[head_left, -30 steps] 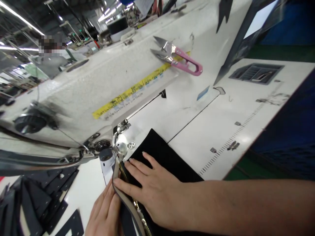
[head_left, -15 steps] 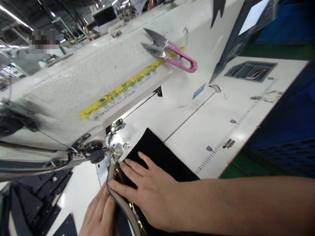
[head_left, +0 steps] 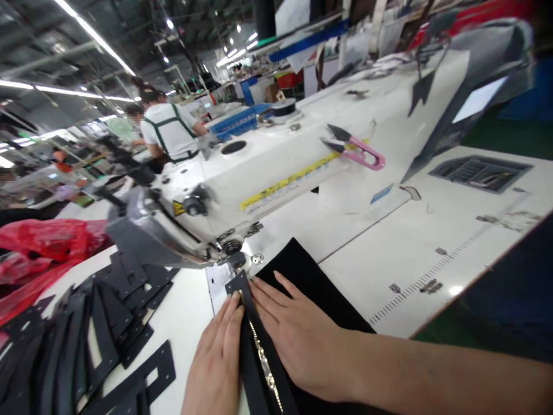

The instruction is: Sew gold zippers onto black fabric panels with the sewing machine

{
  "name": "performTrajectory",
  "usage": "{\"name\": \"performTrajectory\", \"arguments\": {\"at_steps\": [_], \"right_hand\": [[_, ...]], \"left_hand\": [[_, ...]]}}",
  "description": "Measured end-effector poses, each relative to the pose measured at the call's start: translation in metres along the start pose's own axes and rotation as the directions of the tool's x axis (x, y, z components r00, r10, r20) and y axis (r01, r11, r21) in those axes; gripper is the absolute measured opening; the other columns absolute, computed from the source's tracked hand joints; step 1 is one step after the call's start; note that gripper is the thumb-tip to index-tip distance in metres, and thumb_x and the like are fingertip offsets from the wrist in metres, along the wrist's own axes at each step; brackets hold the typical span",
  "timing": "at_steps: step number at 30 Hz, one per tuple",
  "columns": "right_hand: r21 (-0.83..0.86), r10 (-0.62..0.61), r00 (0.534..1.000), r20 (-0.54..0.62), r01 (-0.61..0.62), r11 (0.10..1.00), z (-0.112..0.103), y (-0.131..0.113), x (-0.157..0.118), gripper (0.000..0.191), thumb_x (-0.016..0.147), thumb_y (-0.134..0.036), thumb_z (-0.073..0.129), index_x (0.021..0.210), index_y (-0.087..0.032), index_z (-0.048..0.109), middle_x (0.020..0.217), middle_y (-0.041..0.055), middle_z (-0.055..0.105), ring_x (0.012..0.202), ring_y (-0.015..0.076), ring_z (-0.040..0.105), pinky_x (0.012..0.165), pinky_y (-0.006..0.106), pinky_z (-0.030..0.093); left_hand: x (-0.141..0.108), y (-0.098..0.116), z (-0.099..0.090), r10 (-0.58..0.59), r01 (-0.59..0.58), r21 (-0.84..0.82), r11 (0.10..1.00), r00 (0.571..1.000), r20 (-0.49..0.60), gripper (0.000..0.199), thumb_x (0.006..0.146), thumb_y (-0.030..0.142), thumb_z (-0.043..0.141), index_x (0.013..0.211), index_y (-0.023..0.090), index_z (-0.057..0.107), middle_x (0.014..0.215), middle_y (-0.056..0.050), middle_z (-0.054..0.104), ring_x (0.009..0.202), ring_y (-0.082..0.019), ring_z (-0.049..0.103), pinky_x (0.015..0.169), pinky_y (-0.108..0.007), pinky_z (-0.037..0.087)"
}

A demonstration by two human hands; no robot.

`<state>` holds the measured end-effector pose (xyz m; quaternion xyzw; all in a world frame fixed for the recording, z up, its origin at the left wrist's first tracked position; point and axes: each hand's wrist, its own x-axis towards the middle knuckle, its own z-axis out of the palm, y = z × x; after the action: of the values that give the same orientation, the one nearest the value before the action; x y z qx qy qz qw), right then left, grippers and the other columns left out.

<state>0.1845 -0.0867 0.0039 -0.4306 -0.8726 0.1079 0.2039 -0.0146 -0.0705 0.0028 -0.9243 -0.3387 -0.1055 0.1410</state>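
The step in hand looks like lining up and steadying the work at the sewing machine (head_left: 276, 173). The black strip (head_left: 237, 283) lies lengthwise over the black cloth (head_left: 330, 294), its far end right at the presser foot (head_left: 237, 261); whether it is under the foot, I cannot tell. The gold zip (head_left: 264, 362) runs between the two hands, roughly in line with the needle area. The left hand (head_left: 213, 360) is flat and narrow, fingers together, tips pressing the strip's left side. The right hand (head_left: 305, 340) is palm down on the cloth, fingers slightly fanned, beside the strip's right side. Neither hand grasps anything that I can see. As I judge it, any move from here calls for light, even pressure, the strip kept straight and the fingertips clear of the foot.

A grey tray (head_left: 436, 172) is set into the table (head_left: 458, 236) toward its far right corner, with small things inside, too blurred to name. Beyond the machine is a blue basket (head_left: 248, 118); its contents are unclear. Red plastic (head_left: 47, 236) lies by the table's left edge, near a pile of black pieces (head_left: 123, 317). Pink snips (head_left: 367, 157) rest on the machine's arm.
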Motion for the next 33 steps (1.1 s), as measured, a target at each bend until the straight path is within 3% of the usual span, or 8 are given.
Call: {"name": "performTrajectory", "arguments": {"at_steps": [6, 10, 22, 28, 33], "right_hand": [[-0.107, -0.039, 0.999, 0.027, 0.042, 0.993, 0.004, -0.003, 0.002, 0.053, 0.088, -0.016, 0.035, 0.14, -0.015, 0.025, 0.145, 0.0109, 0.023, 0.134, 0.0232, 0.017, 0.108, 0.049, 0.021], [-0.17, -0.058, 0.997, 0.052, 0.066, 0.983, 0.002, -0.006, 0.003, 0.055, 0.085, -0.013, 0.037, 0.139, -0.015, 0.028, 0.143, 0.0103, 0.028, 0.133, 0.023, 0.022, 0.105, 0.05, 0.027], [-0.253, -0.108, 0.99, 0.092, 0.128, 0.959, 0.009, 0.004, 0.006, 0.061, 0.08, -0.012, 0.038, 0.14, -0.009, 0.025, 0.143, 0.014, 0.026, 0.133, 0.0265, 0.019, 0.102, 0.053, 0.03], [-0.261, -0.069, 0.997, 0.038, 0.076, 0.962, 0.008, 0.018, 0.023, 0.057, 0.08, -0.01, 0.038, 0.137, -0.011, 0.033, 0.135, 0.0141, 0.041, 0.127, 0.0268, 0.035, 0.101, 0.052, 0.032], [-0.235, -0.053, 0.998, 0.013, 0.055, 0.971, 0.011, 0.022, 0.027, 0.058, 0.079, -0.011, 0.038, 0.137, -0.015, 0.034, 0.131, 0.0115, 0.047, 0.124, 0.0251, 0.04, 0.103, 0.049, 0.03]], "left_hand": [[-0.002, 0.007, 0.002, -0.114, 0.107, -0.109, 0.988, 0.992, -0.06, 0.041, 0.083, 0.0, 0.03, 0.116, 0.014, 0.05, 0.125, -0.014, 0.052, 0.117, -0.022, 0.048, 0.093, -0.045, 0.043], [-0.004, 0.011, 0.007, -0.19, 0.17, -0.136, 0.976, 0.97, -0.149, 0.041, 0.082, 0.0, 0.033, 0.113, 0.014, 0.055, 0.118, -0.014, 0.057, 0.112, -0.022, 0.052, 0.092, -0.044, 0.044], [0.005, 0.005, 0.005, -0.076, 0.064, -0.104, 0.993, 0.99, -0.118, 0.036, 0.087, 0.009, 0.033, 0.115, 0.007, 0.055, 0.118, -0.018, 0.057, 0.112, -0.025, 0.052, 0.091, -0.04, 0.048], [0.028, -0.007, 0.015, -0.086, 0.071, -0.116, 0.991, 0.988, -0.131, 0.034, 0.087, 0.006, 0.031, 0.108, 0.004, 0.057, 0.11, -0.018, 0.06, 0.11, -0.026, 0.053, 0.094, -0.043, 0.046], [0.028, -0.012, 0.022, -0.074, 0.056, -0.115, 0.992, 0.984, -0.165, 0.033, 0.088, 0.007, 0.03, 0.108, 0.005, 0.057, 0.112, -0.018, 0.059, 0.111, -0.026, 0.052, 0.093, -0.042, 0.046]]}}
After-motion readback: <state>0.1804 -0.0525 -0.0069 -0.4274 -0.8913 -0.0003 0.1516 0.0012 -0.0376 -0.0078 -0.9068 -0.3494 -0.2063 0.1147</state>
